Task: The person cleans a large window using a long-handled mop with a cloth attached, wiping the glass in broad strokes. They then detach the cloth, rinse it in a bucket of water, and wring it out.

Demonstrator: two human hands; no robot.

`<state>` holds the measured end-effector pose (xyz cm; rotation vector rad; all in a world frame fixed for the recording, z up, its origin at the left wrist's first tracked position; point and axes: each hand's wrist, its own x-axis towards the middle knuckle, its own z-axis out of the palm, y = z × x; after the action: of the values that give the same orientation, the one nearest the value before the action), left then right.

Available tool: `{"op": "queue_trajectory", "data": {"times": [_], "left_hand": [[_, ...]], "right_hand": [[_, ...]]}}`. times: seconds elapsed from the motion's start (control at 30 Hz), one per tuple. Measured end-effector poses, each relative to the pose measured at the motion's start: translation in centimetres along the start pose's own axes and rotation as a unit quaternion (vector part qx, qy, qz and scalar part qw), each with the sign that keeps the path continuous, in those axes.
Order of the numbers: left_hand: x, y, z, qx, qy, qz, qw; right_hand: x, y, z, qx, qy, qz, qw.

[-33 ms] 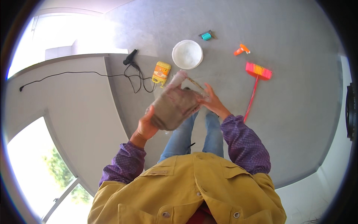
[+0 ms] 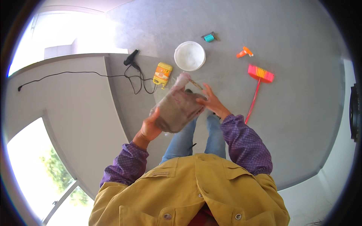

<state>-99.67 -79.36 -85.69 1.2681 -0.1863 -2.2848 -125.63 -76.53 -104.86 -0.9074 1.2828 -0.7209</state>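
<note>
Between my hands is a plastic bag filled with something grey-brown, tilted, with its whitish-pink, bunched-up end pointing away from me. My left hand grips the bag's lower left side, thumb on top. At the upper right side, my right hand has its thumb against the bag and its other fingers partly spread; what lies under them is hidden. A thin brownish strip sticks out beside the bunched end, too blurred to name. Beyond the bag a white bucket stands on the floor.
On the grey floor lie a yellow jug, a black hair-dryer-shaped tool with its cord, a teal-handled trowel, an orange spray head or scraper-like tool and a pink broom. A low wall ledge runs along the left.
The bag has shifted very slightly toward me. My right hand has moved a little to the left; the things on the floor lie as before.
</note>
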Motion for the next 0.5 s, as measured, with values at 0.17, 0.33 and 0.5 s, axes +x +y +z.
{"op": "queue_trajectory", "data": {"times": [0.17, 0.33, 0.5], "left_hand": [[5.0, 2.4, -3.5, 0.028, 0.008, -0.047, 0.998], [10.6, 3.7, -10.6, 0.254, 0.143, -0.118, 0.949], [12.9, 3.8, -12.1, 0.516, 0.174, 0.083, 0.834]], "right_hand": [[4.9, -4.3, 1.9, 0.078, -0.117, 0.148, 0.979], [7.8, -7.2, -0.7, 0.197, 0.050, 0.115, 0.972], [10.0, -10.7, -1.9, 0.293, 0.086, 0.133, 0.943]]}}
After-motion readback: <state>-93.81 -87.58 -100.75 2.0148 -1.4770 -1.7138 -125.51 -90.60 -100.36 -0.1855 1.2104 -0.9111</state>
